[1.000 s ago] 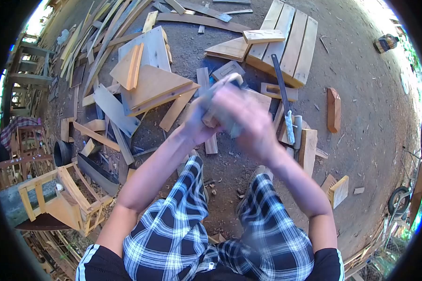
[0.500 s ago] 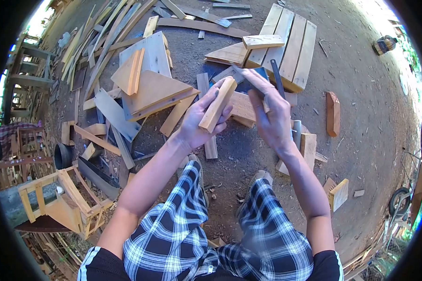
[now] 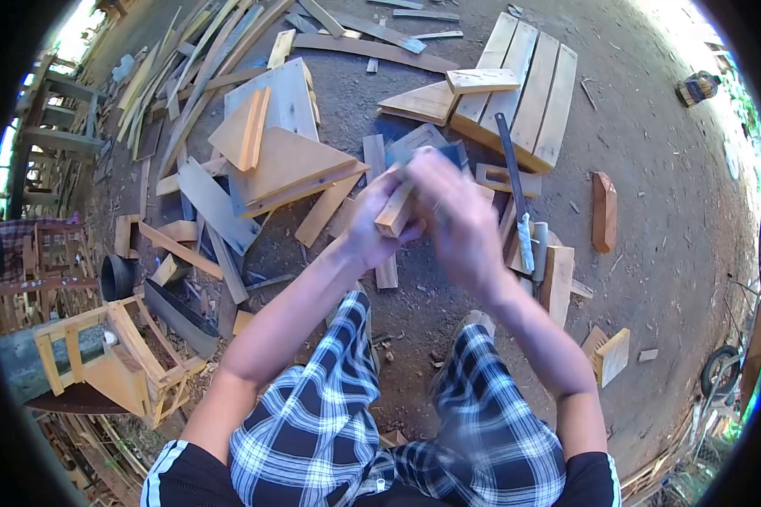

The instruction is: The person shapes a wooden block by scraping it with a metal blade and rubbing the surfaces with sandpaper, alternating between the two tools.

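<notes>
My left hand (image 3: 372, 221) is closed around a short, pale wooden block (image 3: 395, 211), whose near end sticks out toward me. Over the block's far part lies my right hand (image 3: 455, 203), smeared by motion, so its fingers and anything in them cannot be made out. Beyond both hands is a dark blue-green surface (image 3: 458, 155), partly hidden by them. To the right of my right hand, a long dark flat bar (image 3: 511, 156) with a pale blue wrapped end leans among wood pieces.
A slatted wooden panel (image 3: 516, 97) lies at the far right, with a small board (image 3: 482, 81) on it. Triangular boards (image 3: 292, 165) are stacked on the left. Long strips (image 3: 203, 84) pile up behind. A reddish block (image 3: 603, 211) and a small wooden frame (image 3: 135, 355) rest on the ground.
My right hand has moved down and left onto the wooden block, covering its far part. The block sits slightly lower and farther right, still in my left hand.
</notes>
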Demonstrator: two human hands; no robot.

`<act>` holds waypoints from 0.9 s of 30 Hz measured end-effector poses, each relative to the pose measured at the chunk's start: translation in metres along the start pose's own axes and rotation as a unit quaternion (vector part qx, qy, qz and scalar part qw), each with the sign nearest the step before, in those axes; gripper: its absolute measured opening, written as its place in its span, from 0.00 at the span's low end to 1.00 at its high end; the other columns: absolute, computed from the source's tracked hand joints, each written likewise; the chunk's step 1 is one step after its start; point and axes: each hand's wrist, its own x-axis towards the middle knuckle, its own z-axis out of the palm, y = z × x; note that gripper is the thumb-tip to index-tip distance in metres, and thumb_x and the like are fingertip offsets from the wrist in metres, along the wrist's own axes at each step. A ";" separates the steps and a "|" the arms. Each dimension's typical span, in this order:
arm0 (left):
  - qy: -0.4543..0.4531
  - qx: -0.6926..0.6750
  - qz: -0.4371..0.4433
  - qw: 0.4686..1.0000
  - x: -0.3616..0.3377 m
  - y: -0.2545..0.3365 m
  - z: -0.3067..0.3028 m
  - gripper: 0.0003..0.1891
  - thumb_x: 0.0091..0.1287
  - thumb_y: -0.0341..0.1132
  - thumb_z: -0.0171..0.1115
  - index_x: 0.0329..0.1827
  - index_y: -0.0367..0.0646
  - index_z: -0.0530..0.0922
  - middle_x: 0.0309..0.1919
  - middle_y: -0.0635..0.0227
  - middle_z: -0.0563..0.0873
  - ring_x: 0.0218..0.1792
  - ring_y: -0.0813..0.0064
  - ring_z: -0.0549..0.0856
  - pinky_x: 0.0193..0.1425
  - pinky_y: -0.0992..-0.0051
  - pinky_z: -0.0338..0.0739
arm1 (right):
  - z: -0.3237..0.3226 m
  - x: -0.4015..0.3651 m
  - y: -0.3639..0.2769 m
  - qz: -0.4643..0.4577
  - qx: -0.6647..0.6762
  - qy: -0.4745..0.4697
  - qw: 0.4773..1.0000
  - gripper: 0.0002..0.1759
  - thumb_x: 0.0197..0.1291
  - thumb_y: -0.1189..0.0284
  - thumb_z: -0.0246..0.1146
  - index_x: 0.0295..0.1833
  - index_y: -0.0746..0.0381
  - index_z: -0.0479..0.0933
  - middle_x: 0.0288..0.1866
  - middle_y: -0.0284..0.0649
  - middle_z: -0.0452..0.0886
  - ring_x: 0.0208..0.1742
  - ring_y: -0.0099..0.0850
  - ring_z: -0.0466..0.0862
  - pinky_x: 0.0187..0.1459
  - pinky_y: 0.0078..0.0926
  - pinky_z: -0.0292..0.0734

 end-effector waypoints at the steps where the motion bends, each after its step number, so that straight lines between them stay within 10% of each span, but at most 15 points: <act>1: 0.189 0.050 0.042 0.980 -0.002 -0.003 0.009 0.21 0.77 0.51 0.45 0.65 0.50 0.69 0.39 0.72 0.83 0.38 0.78 0.85 0.37 0.80 0.82 | 0.005 -0.011 -0.012 -0.090 -0.050 -0.019 0.995 0.25 0.56 0.81 0.61 0.62 0.58 0.78 0.62 0.48 0.80 0.66 0.42 0.78 0.72 0.50 0.65; 5: -0.043 -0.001 -0.035 0.998 -0.007 -0.001 -0.032 0.21 0.80 0.43 0.41 0.71 0.48 0.65 0.41 0.69 0.80 0.38 0.81 0.82 0.30 0.76 0.83 | -0.007 0.005 -0.001 -0.084 -0.066 -0.002 0.994 0.23 0.58 0.83 0.61 0.61 0.61 0.78 0.60 0.49 0.81 0.65 0.45 0.78 0.66 0.43 0.72; 7: 0.031 0.029 -0.045 0.998 -0.007 -0.004 -0.002 0.22 0.81 0.44 0.38 0.74 0.48 0.59 0.31 0.70 0.71 0.28 0.83 0.72 0.18 0.85 0.74 | -0.021 0.020 0.020 0.175 0.068 0.024 0.982 0.17 0.72 0.67 0.58 0.59 0.67 0.77 0.45 0.45 0.86 0.48 0.28 0.83 0.50 0.26 0.77; 15: 0.006 -0.034 -0.048 0.998 -0.004 0.002 -0.013 0.22 0.81 0.44 0.35 0.74 0.46 0.58 0.31 0.67 0.71 0.25 0.84 0.66 0.19 0.86 0.73 | -0.047 0.007 0.042 0.325 0.238 0.116 0.908 0.22 0.74 0.58 0.55 0.52 0.68 0.81 0.36 0.31 0.80 0.39 0.20 0.74 0.42 0.20 0.69; 23: 0.003 -0.038 -0.049 0.998 -0.004 0.001 -0.044 0.18 0.80 0.43 0.38 0.62 0.46 0.72 0.37 0.66 0.78 0.29 0.83 0.76 0.21 0.82 0.76 | -0.003 -0.006 -0.008 -0.085 -0.084 -0.028 0.992 0.26 0.55 0.79 0.64 0.62 0.58 0.78 0.61 0.43 0.81 0.66 0.40 0.78 0.70 0.50 0.68; 26: 0.008 -0.034 0.002 0.999 -0.008 0.004 -0.036 0.21 0.79 0.44 0.41 0.69 0.48 0.68 0.54 0.62 0.82 0.50 0.72 0.85 0.52 0.72 0.85 | 0.002 -0.015 -0.025 -0.123 -0.059 -0.077 0.988 0.28 0.52 0.82 0.61 0.61 0.58 0.78 0.62 0.44 0.80 0.67 0.41 0.77 0.71 0.52 0.65; 27: 0.241 0.015 -0.004 0.970 -0.013 0.001 0.001 0.18 0.79 0.43 0.41 0.64 0.48 0.72 0.47 0.65 0.82 0.41 0.79 0.85 0.36 0.77 0.84 | 0.002 -0.008 -0.008 -0.106 -0.049 -0.032 0.993 0.27 0.53 0.82 0.61 0.62 0.58 0.78 0.62 0.45 0.81 0.67 0.41 0.77 0.71 0.53 0.65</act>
